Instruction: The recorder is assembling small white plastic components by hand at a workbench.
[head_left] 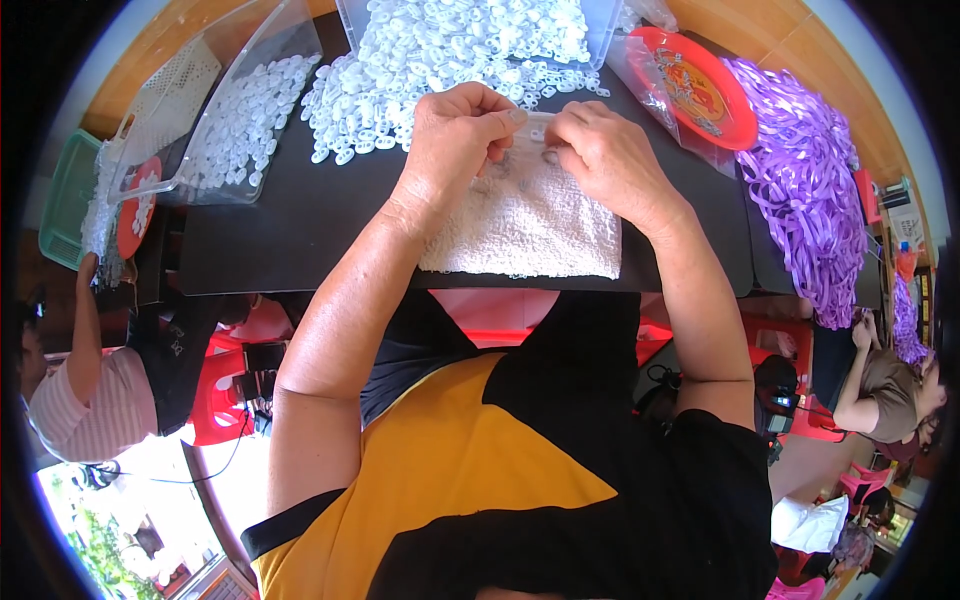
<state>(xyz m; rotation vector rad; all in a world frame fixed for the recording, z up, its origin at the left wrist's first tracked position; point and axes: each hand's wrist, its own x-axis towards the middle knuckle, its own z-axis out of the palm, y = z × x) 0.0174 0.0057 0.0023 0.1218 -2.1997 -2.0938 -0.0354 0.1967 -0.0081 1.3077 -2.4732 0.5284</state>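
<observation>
A white terry towel lies on the black table in front of me. Over its far end my left hand is closed in a pinch, thumb against fingers. My right hand is also closed, its fingertips pressed together a short way to the right. What each hand pinches is too small or too hidden to make out. Just beyond the fingers spreads a big heap of small white oval plastic pieces with holes, spilling from a clear plastic bin.
At the left stands a tilted clear box holding more white pieces. An orange-red plate with small metal parts sits right, beside a pile of purple ribbon straps. Co-workers sit at both sides, one in a striped shirt.
</observation>
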